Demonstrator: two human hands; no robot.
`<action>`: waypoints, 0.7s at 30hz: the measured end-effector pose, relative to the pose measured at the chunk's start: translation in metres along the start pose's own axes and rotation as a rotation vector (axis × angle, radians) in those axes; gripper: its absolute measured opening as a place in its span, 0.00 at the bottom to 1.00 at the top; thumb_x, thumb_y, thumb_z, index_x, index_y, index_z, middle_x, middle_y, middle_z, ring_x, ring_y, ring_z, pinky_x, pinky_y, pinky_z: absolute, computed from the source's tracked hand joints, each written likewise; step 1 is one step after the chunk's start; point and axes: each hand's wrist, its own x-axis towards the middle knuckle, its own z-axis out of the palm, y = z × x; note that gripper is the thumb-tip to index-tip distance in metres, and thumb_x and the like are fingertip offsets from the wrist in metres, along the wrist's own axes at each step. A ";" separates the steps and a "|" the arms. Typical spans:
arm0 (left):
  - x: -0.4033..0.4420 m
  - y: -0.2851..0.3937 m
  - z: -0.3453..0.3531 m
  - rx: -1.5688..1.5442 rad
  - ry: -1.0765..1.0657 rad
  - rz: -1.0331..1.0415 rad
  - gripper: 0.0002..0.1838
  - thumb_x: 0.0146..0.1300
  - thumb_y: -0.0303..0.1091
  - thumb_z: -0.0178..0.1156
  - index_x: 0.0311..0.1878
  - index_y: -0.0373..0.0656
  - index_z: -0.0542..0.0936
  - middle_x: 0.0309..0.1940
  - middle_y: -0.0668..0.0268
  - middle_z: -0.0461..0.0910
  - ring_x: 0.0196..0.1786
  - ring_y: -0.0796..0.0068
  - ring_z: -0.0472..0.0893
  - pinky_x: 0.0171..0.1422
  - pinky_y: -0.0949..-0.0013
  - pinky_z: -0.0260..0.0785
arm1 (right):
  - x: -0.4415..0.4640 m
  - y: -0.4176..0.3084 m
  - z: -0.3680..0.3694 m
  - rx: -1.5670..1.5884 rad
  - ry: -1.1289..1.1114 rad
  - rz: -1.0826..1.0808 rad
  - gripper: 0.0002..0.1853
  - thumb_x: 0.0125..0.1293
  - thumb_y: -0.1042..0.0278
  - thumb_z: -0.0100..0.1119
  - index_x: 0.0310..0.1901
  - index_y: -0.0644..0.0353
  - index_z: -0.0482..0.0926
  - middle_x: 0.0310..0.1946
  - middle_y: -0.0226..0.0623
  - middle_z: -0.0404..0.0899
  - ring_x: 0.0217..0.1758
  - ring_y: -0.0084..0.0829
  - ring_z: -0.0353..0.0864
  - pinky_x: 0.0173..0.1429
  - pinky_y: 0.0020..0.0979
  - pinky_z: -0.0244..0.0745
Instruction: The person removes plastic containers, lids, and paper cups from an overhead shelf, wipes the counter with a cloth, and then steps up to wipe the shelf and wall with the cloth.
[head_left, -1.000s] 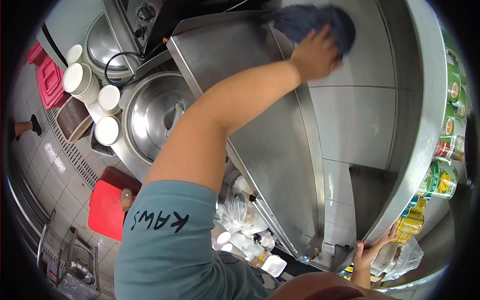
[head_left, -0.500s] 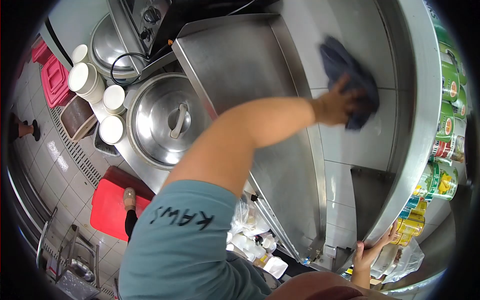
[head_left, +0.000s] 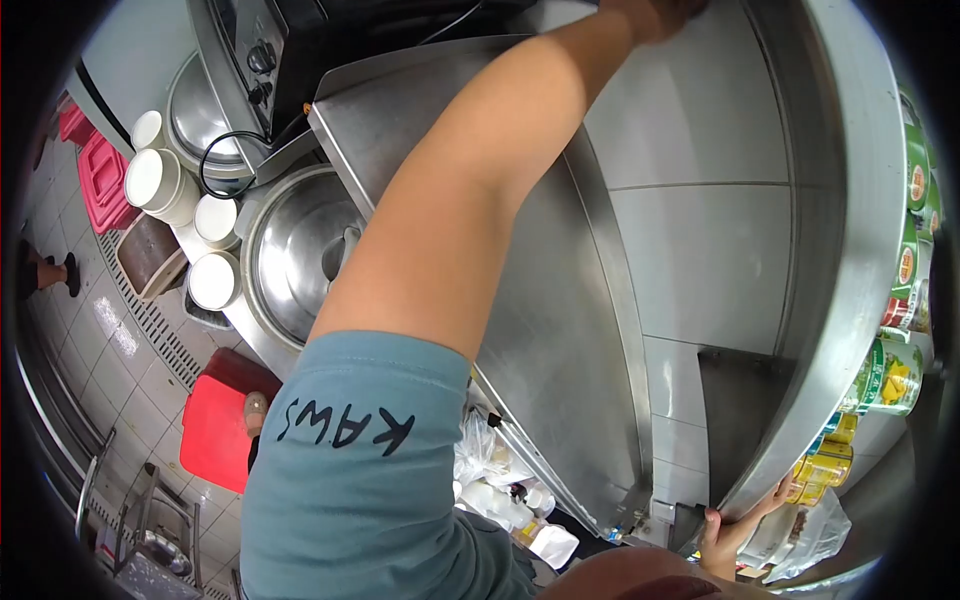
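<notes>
My left hand (head_left: 650,18) is stretched far out over the wall tiles (head_left: 700,240), at the top of the head view. It is curled, with a dark patch at its fingers; most of the fingers and the dark blue cloth it was gripping lie past the frame edge. My left forearm (head_left: 470,160) passes over a stainless steel panel (head_left: 570,360) with raised edges. At lower right, my right hand (head_left: 735,535) is closed around the edge of a curved-looking metal shelf (head_left: 855,260), thumb on one side and fingers on the other.
Green tins (head_left: 905,260) and yellow tins (head_left: 825,462) line the shelf, beside a plastic bag (head_left: 815,535). At left are a lidded steel pot (head_left: 290,260), white tubs (head_left: 155,180) and a black appliance (head_left: 350,70). A foot (head_left: 255,412) rests on a red stool (head_left: 215,420).
My left hand has swept up the tiles with the dark cloth, to the top edge of the view. The camera has shifted slightly. My right hand keeps its hold on the shelf.
</notes>
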 end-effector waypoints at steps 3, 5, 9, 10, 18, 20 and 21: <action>0.016 -0.014 0.009 -0.059 -0.065 -0.262 0.33 0.80 0.57 0.40 0.81 0.53 0.62 0.86 0.50 0.34 0.85 0.39 0.28 0.80 0.22 0.29 | -0.003 0.007 -0.001 -0.053 -0.041 -0.043 0.57 0.67 0.24 0.52 0.82 0.64 0.49 0.82 0.62 0.43 0.85 0.62 0.41 0.82 0.64 0.32; 0.005 -0.024 0.026 -0.024 -0.125 -0.388 0.33 0.80 0.57 0.39 0.81 0.52 0.63 0.86 0.48 0.34 0.86 0.40 0.28 0.81 0.23 0.29 | 0.004 0.002 -0.003 -0.084 -0.055 -0.068 0.56 0.68 0.25 0.52 0.82 0.63 0.49 0.82 0.63 0.45 0.85 0.62 0.41 0.82 0.65 0.30; -0.076 -0.040 0.082 -0.189 -0.070 -0.539 0.32 0.81 0.57 0.37 0.78 0.50 0.68 0.85 0.44 0.34 0.86 0.40 0.30 0.82 0.27 0.34 | 0.011 -0.003 -0.004 -0.107 -0.072 -0.091 0.52 0.70 0.27 0.50 0.81 0.62 0.51 0.81 0.62 0.50 0.85 0.62 0.42 0.83 0.64 0.24; -0.097 -0.035 0.093 -0.217 0.002 -0.590 0.32 0.82 0.57 0.37 0.78 0.48 0.68 0.84 0.42 0.40 0.86 0.39 0.34 0.82 0.30 0.37 | 0.011 -0.002 -0.005 -0.100 -0.077 -0.099 0.52 0.70 0.27 0.51 0.81 0.62 0.53 0.81 0.60 0.51 0.85 0.62 0.42 0.83 0.64 0.24; -0.302 0.163 0.192 -0.381 -0.209 -0.672 0.40 0.76 0.61 0.46 0.77 0.35 0.64 0.81 0.28 0.32 0.80 0.18 0.38 0.76 0.20 0.43 | 0.029 -0.015 0.000 -0.042 0.038 -0.182 0.46 0.68 0.29 0.57 0.72 0.63 0.68 0.76 0.55 0.65 0.83 0.56 0.50 0.84 0.55 0.33; -0.372 0.221 0.214 -0.410 -0.629 -0.609 0.40 0.76 0.65 0.41 0.78 0.45 0.65 0.81 0.29 0.33 0.82 0.21 0.35 0.78 0.19 0.30 | 0.028 -0.016 -0.002 -0.086 0.071 -0.217 0.44 0.67 0.30 0.59 0.70 0.63 0.70 0.76 0.53 0.65 0.82 0.56 0.52 0.84 0.55 0.35; -0.392 0.242 0.207 -0.362 -0.855 -0.530 0.39 0.77 0.67 0.37 0.78 0.51 0.68 0.83 0.39 0.40 0.83 0.26 0.33 0.79 0.22 0.21 | 0.029 -0.015 -0.003 -0.077 0.064 -0.223 0.45 0.65 0.31 0.61 0.69 0.64 0.70 0.76 0.53 0.65 0.82 0.57 0.51 0.84 0.54 0.36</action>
